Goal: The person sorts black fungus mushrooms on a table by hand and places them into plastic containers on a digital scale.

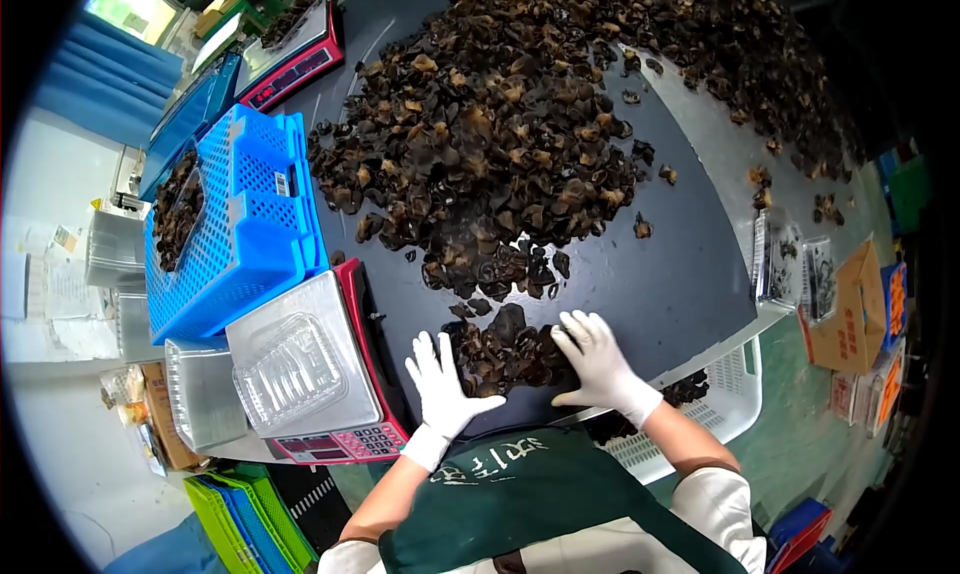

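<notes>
My left hand (440, 389), in a white glove, rests at the left side of a small heap of black wood ear mushrooms (505, 349), fingers spread and thumb out. On the heap's right side is my right hand (602, 364), gloved too, its fingers stretched and the thumb apart. Both palms border the small heap on the dark tabletop (690, 274). Farther back lies a big pile of wood ear mushrooms (480, 124). Left of my left hand, a clear plastic clamshell box (292, 372) sits on a red-edged digital scale (345, 324).
A blue plastic crate (262, 184) bearing mushrooms stands behind the scale, with a second red scale (295, 69) beyond. Stacked clear boxes (200, 394) are at the left. Below the table's front edge is a white basket (735, 399). A cardboard box (850, 309) is at the right.
</notes>
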